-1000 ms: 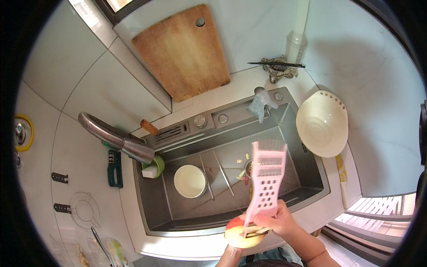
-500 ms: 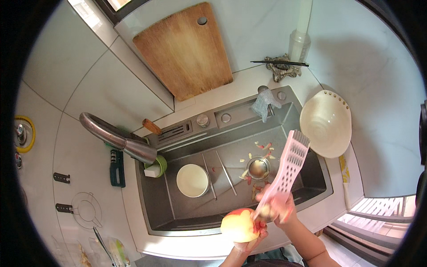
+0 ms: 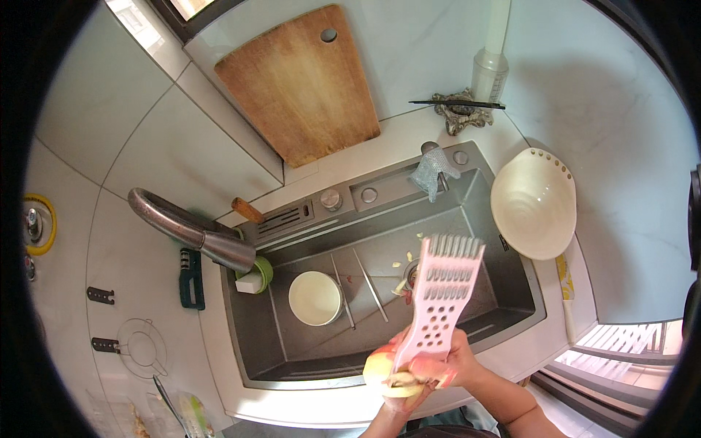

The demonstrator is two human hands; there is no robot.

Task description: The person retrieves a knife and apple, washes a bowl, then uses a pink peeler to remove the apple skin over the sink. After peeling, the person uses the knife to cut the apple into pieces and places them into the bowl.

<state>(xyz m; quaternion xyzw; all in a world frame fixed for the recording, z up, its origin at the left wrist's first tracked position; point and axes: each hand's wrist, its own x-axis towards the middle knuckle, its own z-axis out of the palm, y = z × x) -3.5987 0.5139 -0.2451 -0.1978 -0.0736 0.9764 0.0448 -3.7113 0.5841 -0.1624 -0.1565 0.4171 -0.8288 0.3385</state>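
Right hand (image 3: 460, 360): fingers closed round near end of flat pink plastic grater-peeler (image 3: 438, 317), slotted end pointing far. Left hand (image 3: 412, 398): curled under round, red-and-yellow, partly peeled fruit (image 3: 377, 369), holding it; finger spread mostly hidden. Fruit left of right-hand grip, peeler's near end overlapping it; blade contact: cannot tell. Round white bowl (image 3: 315, 298) farther off, left, in grey rectangular sink (image 3: 299, 348).

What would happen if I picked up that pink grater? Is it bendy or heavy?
The pink grater is probably quite stiff, since it looks straight though the right hand grips only its lower end. It may be light, because it looks thin and has holes through it. It probably wouldn't roll if put down, being broad and flat.
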